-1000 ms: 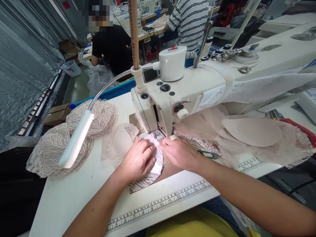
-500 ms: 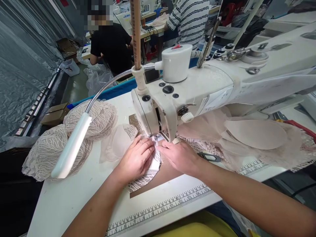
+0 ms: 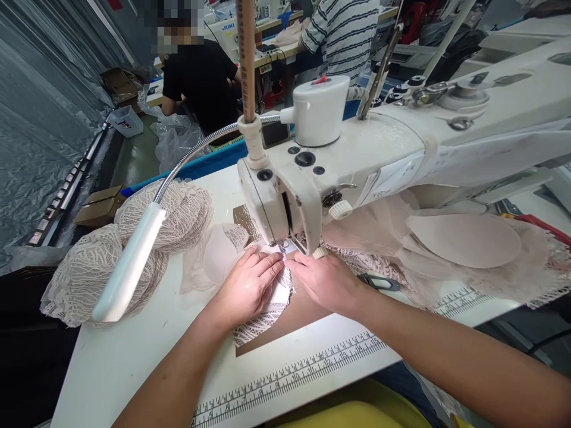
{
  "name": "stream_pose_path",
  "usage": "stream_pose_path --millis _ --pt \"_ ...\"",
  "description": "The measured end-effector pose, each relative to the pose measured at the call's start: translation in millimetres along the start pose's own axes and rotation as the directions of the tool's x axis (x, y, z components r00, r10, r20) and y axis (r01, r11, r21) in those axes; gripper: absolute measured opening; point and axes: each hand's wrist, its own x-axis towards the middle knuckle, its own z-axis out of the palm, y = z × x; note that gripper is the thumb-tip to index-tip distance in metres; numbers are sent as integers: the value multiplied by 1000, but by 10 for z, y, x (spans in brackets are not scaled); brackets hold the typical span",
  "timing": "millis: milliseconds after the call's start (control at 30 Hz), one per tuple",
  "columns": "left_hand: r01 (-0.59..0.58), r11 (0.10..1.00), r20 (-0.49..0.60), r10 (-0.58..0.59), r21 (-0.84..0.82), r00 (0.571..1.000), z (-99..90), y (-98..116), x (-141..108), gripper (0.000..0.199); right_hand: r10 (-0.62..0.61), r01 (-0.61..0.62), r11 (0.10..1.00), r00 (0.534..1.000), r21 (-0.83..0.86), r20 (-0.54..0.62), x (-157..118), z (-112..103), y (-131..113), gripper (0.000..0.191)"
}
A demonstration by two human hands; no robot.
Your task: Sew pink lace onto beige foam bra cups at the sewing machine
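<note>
And here's the lace piece (image 3: 280,295), right at the needle end of the sewing machine (image 3: 379,142), its far edge up by the foot, its near end reaching out in front. I've got the left hand (image 3: 250,282) lying flat across it, fingers stretched out and close together, the thumb hidden. My right hand (image 3: 330,282) is half curled just in front of the machine head, fingertips at the lace's right edge; pinching or only touching, I can't tell from here!

Under the lace, a brown sheet (image 3: 307,312) pokes out in front of the machine. Left of the machine, a sheer piece (image 3: 218,257) lies near, and farther left, two lace stacks (image 3: 165,211) sit beneath a lamp (image 3: 129,267). Right of the needle end, I spot snips (image 3: 381,283) beside pale cloth (image 3: 464,241) spread below the machine's arm. And beyond the machine: a person in black (image 3: 200,83), another in stripes (image 3: 345,41).
</note>
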Motion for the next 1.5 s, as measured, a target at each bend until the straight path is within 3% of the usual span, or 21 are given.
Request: stream_pose_path --millis 300,600,867,1333,1500 --pt "15 1000 4 -16 5 1000 9 12 29 39 101 -100 995 994 -18 40 67 -66 -65 28" --pt "-17 999 -45 15 -46 999 44 -55 41 36 60 -60 998 995 2 74 49 -34 -28 33" --pt "36 993 -78 -45 -110 996 49 -33 59 32 13 -15 998 1000 63 21 2 -14 17 29" --pt "176 984 8 -176 9 984 11 -83 45 32 54 -54 997 998 61 -11 41 -16 17 34" --pt "177 976 20 -176 -127 984 -143 -53 -33 42 35 -28 995 997 100 -73 16 8 38 34"
